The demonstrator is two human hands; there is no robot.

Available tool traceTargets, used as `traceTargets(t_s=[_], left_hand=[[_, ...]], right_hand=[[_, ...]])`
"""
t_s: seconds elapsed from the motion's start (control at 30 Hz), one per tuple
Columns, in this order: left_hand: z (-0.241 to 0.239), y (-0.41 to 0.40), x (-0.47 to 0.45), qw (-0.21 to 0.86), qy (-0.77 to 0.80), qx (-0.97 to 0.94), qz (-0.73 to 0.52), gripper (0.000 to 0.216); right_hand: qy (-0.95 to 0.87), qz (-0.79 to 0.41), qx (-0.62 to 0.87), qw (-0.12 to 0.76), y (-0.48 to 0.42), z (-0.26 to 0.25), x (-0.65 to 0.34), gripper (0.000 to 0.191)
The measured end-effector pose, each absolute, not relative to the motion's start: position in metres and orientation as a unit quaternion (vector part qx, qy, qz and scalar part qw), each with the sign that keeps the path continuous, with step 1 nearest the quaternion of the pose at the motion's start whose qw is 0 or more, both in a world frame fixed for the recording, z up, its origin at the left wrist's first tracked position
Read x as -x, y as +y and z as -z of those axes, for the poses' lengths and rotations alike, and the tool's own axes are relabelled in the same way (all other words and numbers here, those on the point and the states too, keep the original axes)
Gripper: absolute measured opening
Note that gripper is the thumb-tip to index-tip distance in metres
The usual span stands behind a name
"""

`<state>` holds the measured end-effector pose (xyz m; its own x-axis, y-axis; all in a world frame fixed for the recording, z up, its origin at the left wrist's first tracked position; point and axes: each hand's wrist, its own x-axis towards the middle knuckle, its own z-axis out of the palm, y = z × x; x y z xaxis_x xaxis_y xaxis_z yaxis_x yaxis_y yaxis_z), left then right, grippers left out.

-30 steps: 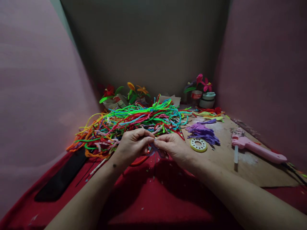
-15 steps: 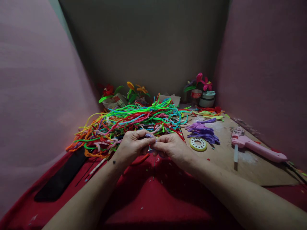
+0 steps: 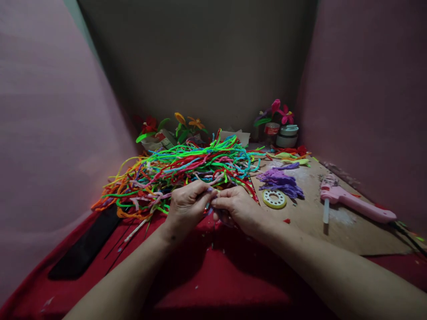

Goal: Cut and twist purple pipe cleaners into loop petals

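My left hand [image 3: 187, 205] and my right hand [image 3: 235, 208] meet fingertip to fingertip just above the red cloth [image 3: 207, 275], in front of a big tangle of coloured pipe cleaners [image 3: 187, 171]. Both hands pinch a small purple pipe-cleaner piece [image 3: 211, 191] between thumbs and forefingers; most of it is hidden by the fingers. To the right of my right hand lie a yellow-white tape ring [image 3: 274, 199] and a heap of purple pipe-cleaner pieces [image 3: 280, 182].
A brown board [image 3: 333, 226] on the right carries a pink glue gun [image 3: 353, 204]. Finished pipe-cleaner flowers [image 3: 182, 122] and jars with flowers [image 3: 283, 131] stand at the back. A black flat strip [image 3: 83, 249] lies at the left. Pink walls close in on both sides.
My hands have shifted slightly downward and closer together, still working the purple piece. The thin stem that hung below the fingers a second ago is no longer seen.
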<state>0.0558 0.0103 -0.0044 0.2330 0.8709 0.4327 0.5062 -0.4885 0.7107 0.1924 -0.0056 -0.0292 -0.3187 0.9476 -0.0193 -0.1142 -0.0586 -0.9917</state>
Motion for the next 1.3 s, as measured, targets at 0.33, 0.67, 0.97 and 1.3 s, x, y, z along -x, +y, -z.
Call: traceTargets(t_s=[0.33,0.67,0.97,1.3], left_hand=[[-0.001,0.019,-0.048,0.510,0.432,-0.674,-0.316,0.022],[0.009,0.027,-0.050,0.655,0.372,-0.539,-0.376,0.024],[0.013,0.018,-0.059,0.312,0.461,-0.686,-0.469,0.015],[0.003,0.029,-0.041,0.564,0.419,-0.607,-0.371,0.025]], right_hand=[[-0.542,-0.619,0.395,0.409,-0.007,0.023,-0.190,0.029],[-0.500,-0.660,0.369,0.423,-0.007,0.021,-0.189,0.025],[-0.506,-0.636,0.371,0.449,-0.004,0.031,-0.188,0.027],[-0.494,-0.616,0.409,0.458,-0.007,0.026,-0.186,0.024]])
